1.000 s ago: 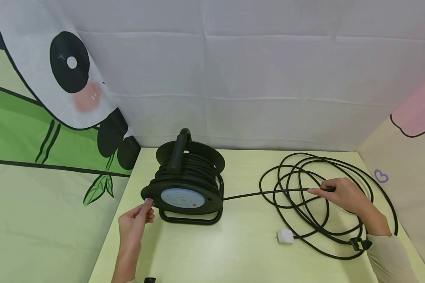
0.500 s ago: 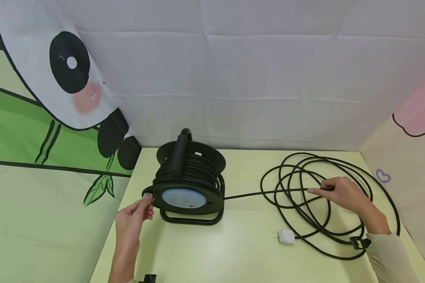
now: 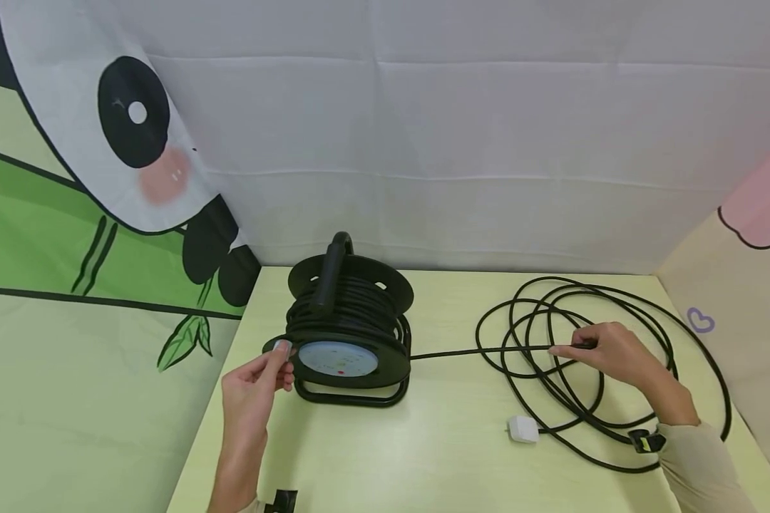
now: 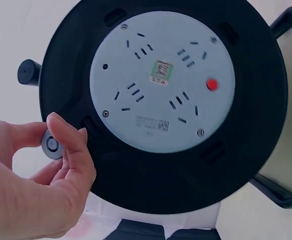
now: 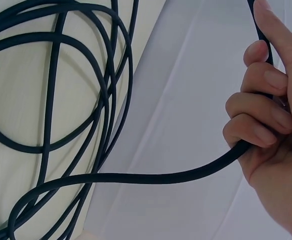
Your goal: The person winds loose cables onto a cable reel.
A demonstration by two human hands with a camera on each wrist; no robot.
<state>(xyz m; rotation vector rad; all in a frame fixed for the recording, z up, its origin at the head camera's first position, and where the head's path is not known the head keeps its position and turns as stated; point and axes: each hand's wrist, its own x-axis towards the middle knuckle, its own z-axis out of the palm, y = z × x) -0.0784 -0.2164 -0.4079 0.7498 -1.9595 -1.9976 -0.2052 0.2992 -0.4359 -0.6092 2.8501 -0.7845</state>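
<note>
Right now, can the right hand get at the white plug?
Probably yes. The right hand grips the cable, but the plug lies bare on the table just beside the wrist, nothing covering it.

The left hand [image 3: 257, 388] sits at the lower left of the head view, forearm rising from the bottom edge, thumb and forefinger pinched together. The right hand [image 3: 606, 353] lies at mid right, its sleeved forearm coming from the lower right corner, fingers [image 5: 258, 107] curled inward.

Reel [image 4: 161, 100] rim cut off at top; label text too small.
</note>
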